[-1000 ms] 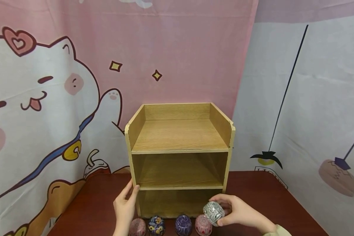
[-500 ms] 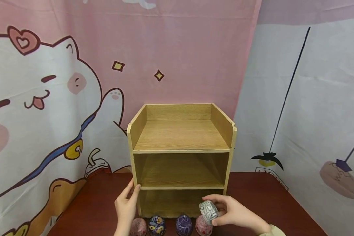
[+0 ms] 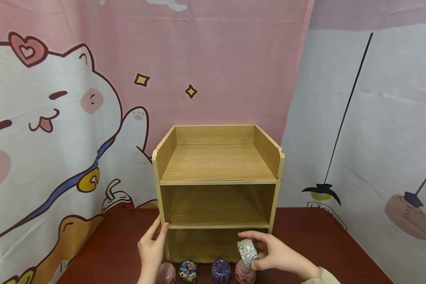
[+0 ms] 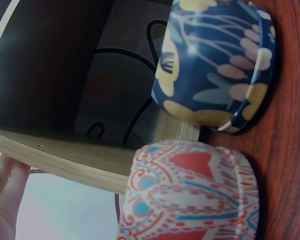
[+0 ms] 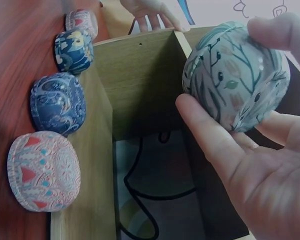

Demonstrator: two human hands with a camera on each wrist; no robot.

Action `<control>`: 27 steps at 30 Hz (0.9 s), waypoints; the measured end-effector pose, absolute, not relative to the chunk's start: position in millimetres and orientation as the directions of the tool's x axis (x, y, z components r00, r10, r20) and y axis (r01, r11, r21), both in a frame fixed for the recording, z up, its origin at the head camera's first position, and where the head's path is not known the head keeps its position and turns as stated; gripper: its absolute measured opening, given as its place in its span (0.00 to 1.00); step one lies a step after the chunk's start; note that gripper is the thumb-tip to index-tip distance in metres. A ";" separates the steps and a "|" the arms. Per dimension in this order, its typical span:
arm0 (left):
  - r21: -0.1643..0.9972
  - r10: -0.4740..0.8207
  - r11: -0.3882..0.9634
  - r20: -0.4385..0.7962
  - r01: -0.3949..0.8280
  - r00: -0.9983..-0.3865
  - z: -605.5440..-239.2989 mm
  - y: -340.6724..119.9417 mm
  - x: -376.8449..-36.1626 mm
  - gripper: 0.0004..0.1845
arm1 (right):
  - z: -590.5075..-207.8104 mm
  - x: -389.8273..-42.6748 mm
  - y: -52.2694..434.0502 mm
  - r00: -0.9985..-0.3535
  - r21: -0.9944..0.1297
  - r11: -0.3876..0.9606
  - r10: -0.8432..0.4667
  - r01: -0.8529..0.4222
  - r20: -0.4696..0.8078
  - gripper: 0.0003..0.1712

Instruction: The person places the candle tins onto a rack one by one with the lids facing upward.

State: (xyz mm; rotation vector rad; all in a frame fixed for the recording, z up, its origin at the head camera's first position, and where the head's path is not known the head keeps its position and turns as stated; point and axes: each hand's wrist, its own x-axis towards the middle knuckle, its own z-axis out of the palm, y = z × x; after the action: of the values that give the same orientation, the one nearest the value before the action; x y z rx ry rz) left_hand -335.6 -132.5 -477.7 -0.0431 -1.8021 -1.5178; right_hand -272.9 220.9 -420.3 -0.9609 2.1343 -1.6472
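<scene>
Right hand (image 3: 280, 254) pinches the grey patterned tin (image 3: 247, 251) before the shelf's (image 3: 216, 181) open bottom bay; left hand (image 3: 152, 248), fingers straight, touches its left edge.

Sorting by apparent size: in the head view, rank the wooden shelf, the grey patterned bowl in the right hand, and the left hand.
1. Wooden shelf, largest by far.
2. Left hand.
3. Grey patterned bowl, smallest; the right hand covers part of it.

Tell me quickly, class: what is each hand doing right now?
Left hand: open, fingers resting on the shelf at its left front edge.
Right hand: fingers curled round a grey bowl, holding it before the bottom compartment.
</scene>
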 end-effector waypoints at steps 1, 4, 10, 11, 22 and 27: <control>0.829 -0.431 0.289 0.560 0.479 -0.708 -478.0 -132.7 -335.7 0.19 | -419.7 -272.8 219.8 -0.738 -0.933 0.129 -0.651 -0.335 0.175 0.39; 0.826 -0.429 0.283 0.564 0.488 -0.706 -478.2 -132.7 -335.6 0.19 | -418.3 -272.1 217.0 -0.735 -0.922 0.142 -0.652 -0.361 0.187 0.39; 0.815 -0.423 0.300 0.579 0.495 -0.697 -476.3 -131.3 -334.2 0.19 | -415.0 -270.3 213.3 -0.742 -0.910 0.160 -0.640 -0.383 0.199 0.35; 0.816 -0.424 0.307 0.578 0.490 -0.697 -476.1 -131.1 -334.0 0.19 | -414.2 -270.1 212.5 -0.741 -0.914 0.151 -0.641 -0.377 0.200 0.35; 0.836 -0.441 0.294 0.548 0.463 -0.711 -476.6 -131.0 -333.3 0.19 | -402.9 -276.6 200.1 -0.688 -0.830 0.184 -0.665 -0.527 0.290 0.36; 0.831 -0.440 0.315 0.556 0.458 -0.705 -479.2 -132.3 -335.2 0.19 | -396.6 -286.1 192.5 -0.646 -0.803 0.156 -0.689 -0.575 0.329 0.35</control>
State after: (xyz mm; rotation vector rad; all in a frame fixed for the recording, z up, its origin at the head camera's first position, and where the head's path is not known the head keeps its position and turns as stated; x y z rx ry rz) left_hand -335.2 -132.3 -479.2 -0.0165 -1.8206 -1.4918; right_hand -286.1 192.5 -396.6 -1.2640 2.2979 -1.5109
